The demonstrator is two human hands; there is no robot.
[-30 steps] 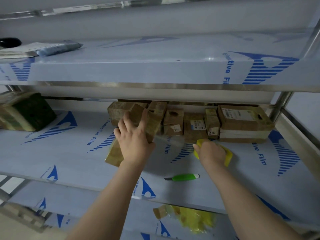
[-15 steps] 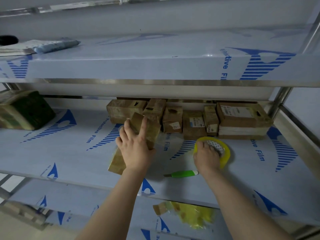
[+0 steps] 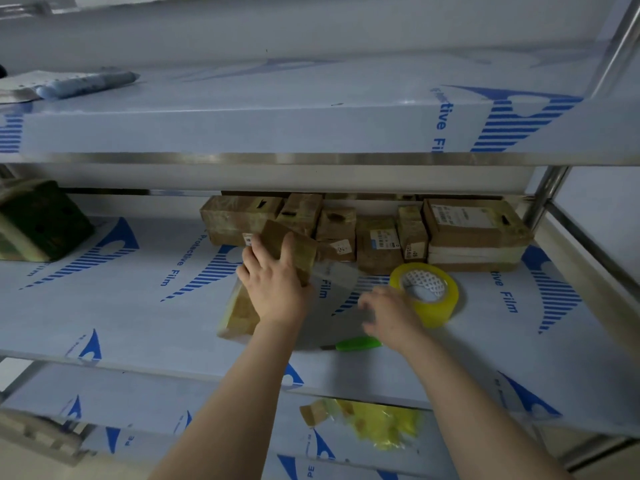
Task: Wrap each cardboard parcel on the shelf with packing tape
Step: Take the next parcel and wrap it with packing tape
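Note:
My left hand (image 3: 273, 282) grips a long brown cardboard parcel (image 3: 294, 244) that lies tilted on the middle shelf (image 3: 138, 323), fingers over its top and thumb on its right side. A clear strip of tape (image 3: 334, 275) runs from the parcel toward the yellow tape roll (image 3: 433, 306), which lies flat on the shelf. My right hand (image 3: 391, 315) is blurred, just left of the roll and off it, holding nothing that I can see. A green utility knife (image 3: 356, 342) lies below that hand. A row of several taped parcels (image 3: 381, 237) stands at the back.
A dark green block (image 3: 38, 223) sits at the shelf's left end. The upper shelf's edge (image 3: 311, 157) hangs close above the parcels, with a blue packet (image 3: 86, 84) on top. Yellow tape scraps (image 3: 377, 424) lie on the lower shelf. A steel post (image 3: 543, 199) stands at right.
My right hand laid the tape roll flat on the shelf, let go of it and moved left toward the knife. My left hand kept hold of the parcel.

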